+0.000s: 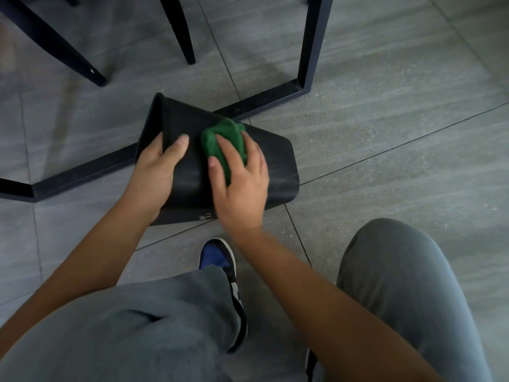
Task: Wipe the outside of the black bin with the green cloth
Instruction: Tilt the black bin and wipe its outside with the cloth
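grey trouser knees [143, 326]; right hand [242, 186] presses green cloth [223, 139] on black bin [281, 166].

The bin [275, 166] lies on its side on the floor [385, 106], against the table frame [275, 97] behind it. The left hand [157, 172] grips its left rim; the right hand [242, 188] presses the cloth [223, 139] onto its upper side. 2 chair legs [181, 31] stand far left; a shoe [217, 257] lies near the bin.
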A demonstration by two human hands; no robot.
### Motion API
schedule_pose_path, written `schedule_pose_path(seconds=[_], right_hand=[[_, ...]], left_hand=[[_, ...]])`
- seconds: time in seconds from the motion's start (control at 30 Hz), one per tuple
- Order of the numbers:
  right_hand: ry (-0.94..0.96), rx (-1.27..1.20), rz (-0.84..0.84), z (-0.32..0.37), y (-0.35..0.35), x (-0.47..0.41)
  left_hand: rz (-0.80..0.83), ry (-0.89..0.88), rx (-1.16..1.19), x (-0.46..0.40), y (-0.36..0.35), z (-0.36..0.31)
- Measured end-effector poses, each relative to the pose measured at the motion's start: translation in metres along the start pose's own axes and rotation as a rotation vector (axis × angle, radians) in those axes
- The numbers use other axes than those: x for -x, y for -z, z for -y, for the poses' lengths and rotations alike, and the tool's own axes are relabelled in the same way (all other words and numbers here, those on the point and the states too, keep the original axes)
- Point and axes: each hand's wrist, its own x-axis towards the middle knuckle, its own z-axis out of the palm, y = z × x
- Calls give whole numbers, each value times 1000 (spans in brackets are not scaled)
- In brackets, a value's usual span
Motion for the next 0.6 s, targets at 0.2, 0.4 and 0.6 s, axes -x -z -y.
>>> schedule_pose_path(seconds=[0.2, 0.4, 0.6], right_hand=[[-268, 97, -40, -60, 12, -9], [-517, 31, -42, -112, 32, -28], [-718, -79, -26, -134, 42, -40]], left_hand=[[-47, 16, -82, -3, 4, 3], [-28, 24, -57, 2, -3, -5], [-47, 56, -122, 10, -8, -16]])
